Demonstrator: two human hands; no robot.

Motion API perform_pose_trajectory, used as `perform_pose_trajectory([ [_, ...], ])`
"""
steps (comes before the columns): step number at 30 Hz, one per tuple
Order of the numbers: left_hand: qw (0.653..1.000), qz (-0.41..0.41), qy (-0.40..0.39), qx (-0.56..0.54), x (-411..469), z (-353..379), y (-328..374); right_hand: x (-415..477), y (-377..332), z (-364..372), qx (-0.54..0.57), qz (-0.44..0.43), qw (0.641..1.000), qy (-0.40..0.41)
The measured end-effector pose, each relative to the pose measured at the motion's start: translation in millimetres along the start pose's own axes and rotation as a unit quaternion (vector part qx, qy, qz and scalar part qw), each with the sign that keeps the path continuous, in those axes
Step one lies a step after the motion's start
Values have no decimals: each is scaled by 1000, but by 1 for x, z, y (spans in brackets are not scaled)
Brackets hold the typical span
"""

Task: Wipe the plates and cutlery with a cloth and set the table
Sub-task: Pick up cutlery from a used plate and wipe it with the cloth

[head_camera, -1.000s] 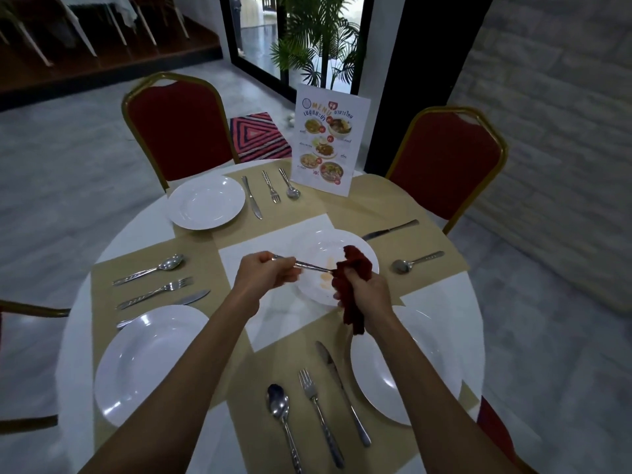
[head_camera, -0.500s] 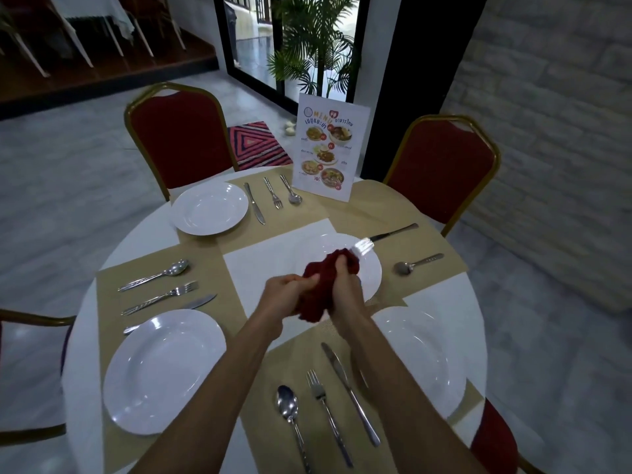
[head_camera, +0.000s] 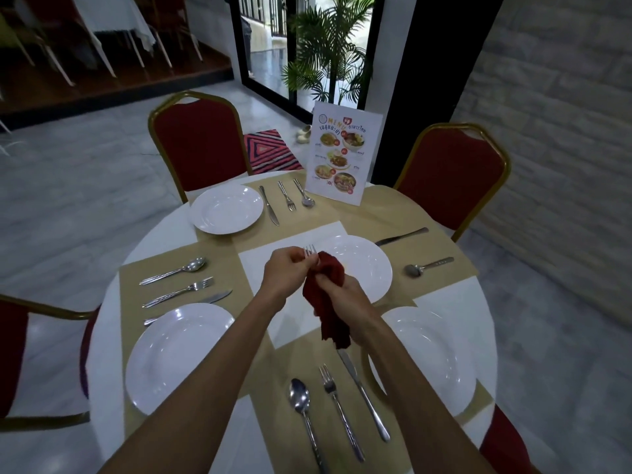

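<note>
a dark red cloth (head_camera: pixel 325 289) hangs bunched above the round table's (head_camera: pixel 113 302) centre, wrapped round a fork (head_camera: pixel 310 250) whose tines poke up. the left hand (head_camera: pixel 287 273) pinches the fork near its tines; the right hand (head_camera: pixel 345 297) curls tight round the cloth.

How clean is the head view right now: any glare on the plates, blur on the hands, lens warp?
Head view: dim room, brightest at the doorway; soft glare patches on the near-left plate; left hand, fork and cloth slightly soft, not smeared; wide-angle bowing stretches the table rim at the edges.
</note>
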State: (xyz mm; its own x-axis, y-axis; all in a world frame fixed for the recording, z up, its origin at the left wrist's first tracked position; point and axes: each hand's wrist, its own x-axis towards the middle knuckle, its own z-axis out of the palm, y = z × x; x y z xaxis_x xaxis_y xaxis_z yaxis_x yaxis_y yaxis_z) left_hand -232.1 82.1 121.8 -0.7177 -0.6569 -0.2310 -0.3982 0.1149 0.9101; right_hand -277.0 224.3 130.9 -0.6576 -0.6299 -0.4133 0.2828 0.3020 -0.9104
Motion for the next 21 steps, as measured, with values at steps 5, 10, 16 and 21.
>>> perform_pose_trajectory([
  [5, 1000, -4, 21, -21, -5, 3, -6, -3, 2, -1, 241, 86, 965, -58],
  [10, 998, 17, 35, 46, -8, 4, -4, -11, 24, 18, 157, 64, 985, 9],
  [16, 999, -5, 50, 8, -9, -12, -12, -24, 25, 18, 145, 67, 987, -18],
  [21, 998, 9, 0, 67, -24, 4, -16, -21, 21, 23, 167, 89, 981, 42],
])
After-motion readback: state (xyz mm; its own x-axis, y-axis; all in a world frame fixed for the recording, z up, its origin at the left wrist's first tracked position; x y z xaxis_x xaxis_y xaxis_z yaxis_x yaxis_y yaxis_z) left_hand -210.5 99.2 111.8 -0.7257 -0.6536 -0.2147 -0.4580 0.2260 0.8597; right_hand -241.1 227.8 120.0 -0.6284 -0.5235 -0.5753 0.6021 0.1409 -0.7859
